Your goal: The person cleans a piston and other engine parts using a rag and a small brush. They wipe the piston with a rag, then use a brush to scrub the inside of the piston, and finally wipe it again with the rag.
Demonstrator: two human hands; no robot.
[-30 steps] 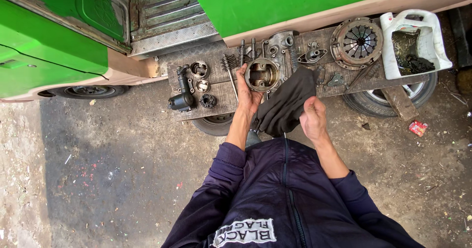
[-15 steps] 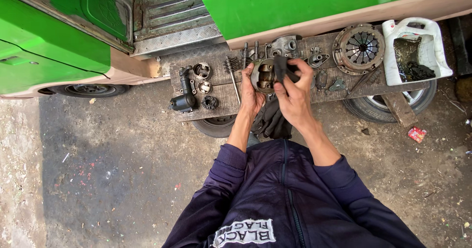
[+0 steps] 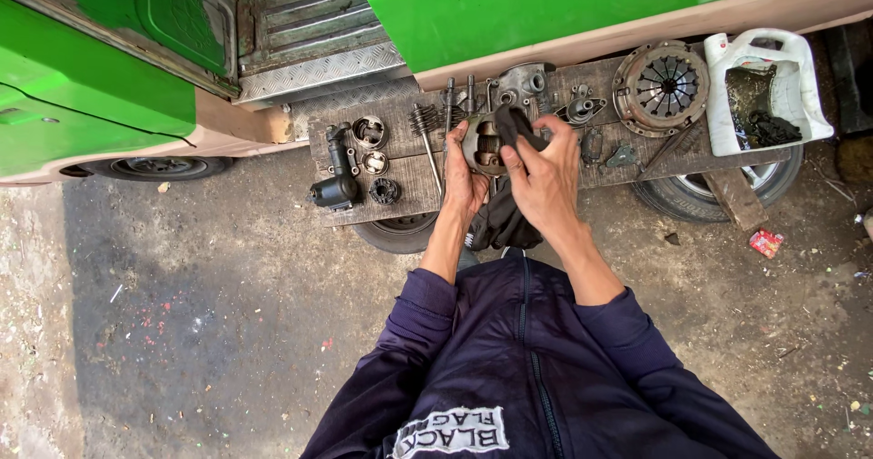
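Wiping step, by look of it: your left hand [image 3: 466, 170] gripped round metal housing [image 3: 484, 145] above desk [image 3: 414, 186] middle; right hand [image 3: 546, 177] pinched dark rag [image 3: 515, 124] against its top. Next move probably needed housing turned, firm grip.

A person seen from above wears a dark navy long-sleeved jacket [image 3: 536, 368] with a zip [image 3: 538, 368] running down the middle of the front. Both sleeves are pushed up toward the elbows, leaving the forearms bare. The left hand [image 3: 466, 181] and right hand [image 3: 546, 172] are ungloved. A white patch [image 3: 450, 432] with black lettering sits low on the chest.
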